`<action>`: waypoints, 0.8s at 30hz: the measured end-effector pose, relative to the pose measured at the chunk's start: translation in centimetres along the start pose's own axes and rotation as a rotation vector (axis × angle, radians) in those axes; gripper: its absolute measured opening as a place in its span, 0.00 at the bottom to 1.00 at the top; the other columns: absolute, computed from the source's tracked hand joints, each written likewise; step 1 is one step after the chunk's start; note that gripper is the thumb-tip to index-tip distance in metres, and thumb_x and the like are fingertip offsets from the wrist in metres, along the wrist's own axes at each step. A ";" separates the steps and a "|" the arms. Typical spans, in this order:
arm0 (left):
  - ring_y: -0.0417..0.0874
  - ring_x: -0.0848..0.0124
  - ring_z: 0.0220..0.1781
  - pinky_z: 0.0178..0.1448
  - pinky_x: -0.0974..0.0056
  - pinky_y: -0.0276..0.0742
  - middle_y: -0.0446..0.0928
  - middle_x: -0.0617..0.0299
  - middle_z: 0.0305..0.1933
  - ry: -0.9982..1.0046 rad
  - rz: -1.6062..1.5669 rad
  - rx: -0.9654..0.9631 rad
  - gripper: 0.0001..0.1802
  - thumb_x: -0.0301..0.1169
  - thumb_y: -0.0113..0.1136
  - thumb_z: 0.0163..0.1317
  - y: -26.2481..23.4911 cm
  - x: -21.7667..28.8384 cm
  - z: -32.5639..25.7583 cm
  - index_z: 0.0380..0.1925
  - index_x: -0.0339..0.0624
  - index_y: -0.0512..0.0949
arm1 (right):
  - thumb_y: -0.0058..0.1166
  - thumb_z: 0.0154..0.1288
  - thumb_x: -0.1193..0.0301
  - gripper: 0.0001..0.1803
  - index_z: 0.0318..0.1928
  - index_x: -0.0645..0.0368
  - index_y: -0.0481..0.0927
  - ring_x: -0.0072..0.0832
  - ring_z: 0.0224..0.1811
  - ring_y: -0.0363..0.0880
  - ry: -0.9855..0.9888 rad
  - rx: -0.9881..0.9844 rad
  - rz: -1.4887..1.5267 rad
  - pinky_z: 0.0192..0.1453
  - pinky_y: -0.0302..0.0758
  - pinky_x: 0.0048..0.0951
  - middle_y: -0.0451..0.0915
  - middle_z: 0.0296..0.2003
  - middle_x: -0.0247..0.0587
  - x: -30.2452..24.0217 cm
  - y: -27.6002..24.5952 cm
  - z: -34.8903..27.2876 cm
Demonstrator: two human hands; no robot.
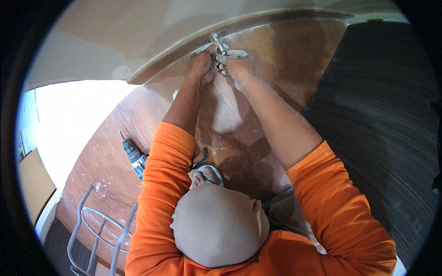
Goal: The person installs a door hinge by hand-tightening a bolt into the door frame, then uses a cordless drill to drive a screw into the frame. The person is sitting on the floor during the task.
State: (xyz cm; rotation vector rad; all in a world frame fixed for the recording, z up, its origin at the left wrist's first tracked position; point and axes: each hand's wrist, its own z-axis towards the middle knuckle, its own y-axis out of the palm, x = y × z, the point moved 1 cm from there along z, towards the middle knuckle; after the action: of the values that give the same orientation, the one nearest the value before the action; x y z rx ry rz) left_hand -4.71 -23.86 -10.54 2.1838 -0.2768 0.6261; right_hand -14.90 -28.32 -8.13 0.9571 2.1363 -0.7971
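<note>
While the metal door fitting is gripped by the left hand and right hand, both closed on it, seating looks unfinished; drill lies idle.

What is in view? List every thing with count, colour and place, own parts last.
fitting: one, silver metal, top centre, at the floor's edge against the wall, between both hands
drill: one, dark with blue body, lying on the floor left of the left arm
frame: one, grey metal tubing, lower left
floor: brown wood, paint-flecked, centre
wall: tan, top
carpet: dark, right side
foot: one, in a sandal, centre
knee: one, bare, lower centre
sleeves: two, orange, lower half
left hand: on the fitting, left side
right hand: on the fitting, right side
</note>
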 end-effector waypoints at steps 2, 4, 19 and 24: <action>0.82 0.65 0.33 0.30 0.62 0.79 0.80 0.56 0.39 -0.014 0.020 -0.037 0.12 0.28 0.58 0.68 0.0 0.2 -0.2 0.49 0.37 0.74 | 0.53 0.73 0.59 0.14 0.45 0.57 0.80 0.27 0.29 0.83 0.040 -0.005 0.214 0.31 0.78 0.32 0.85 0.33 0.36 0.2 -0.1 -0.2; 0.81 0.64 0.31 0.29 0.61 0.79 0.80 0.55 0.36 -0.013 0.002 -0.075 0.12 0.31 0.60 0.69 -0.3 0.5 -0.1 0.46 0.34 0.75 | 0.57 0.71 0.63 0.11 0.45 0.56 0.80 0.26 0.29 0.83 0.187 -0.069 0.378 0.31 0.79 0.31 0.85 0.34 0.36 0.1 -0.3 0.0; 0.83 0.66 0.38 0.38 0.63 0.80 0.80 0.55 0.44 0.045 0.044 0.003 0.18 0.34 0.63 0.68 -0.8 -0.2 0.5 0.50 0.33 0.76 | 0.57 0.70 0.73 0.06 0.42 0.60 0.83 0.28 0.31 0.82 0.027 0.043 0.635 0.31 0.79 0.25 0.84 0.33 0.40 -0.9 0.3 -0.8; 0.82 0.66 0.39 0.40 0.63 0.80 0.80 0.56 0.45 0.102 0.193 0.062 0.21 0.36 0.65 0.66 -1.1 -0.2 0.8 0.52 0.34 0.76 | 0.58 0.68 0.74 0.06 0.44 0.61 0.84 0.26 0.29 0.82 -0.026 0.089 0.613 0.30 0.78 0.25 0.84 0.33 0.42 -1.0 0.6 -1.2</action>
State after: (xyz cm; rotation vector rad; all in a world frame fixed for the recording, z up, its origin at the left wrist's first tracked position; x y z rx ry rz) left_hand -4.15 -23.76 -11.81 2.1922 -0.4227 0.8616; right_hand -14.28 -27.45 -6.83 1.5311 1.6437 -0.5850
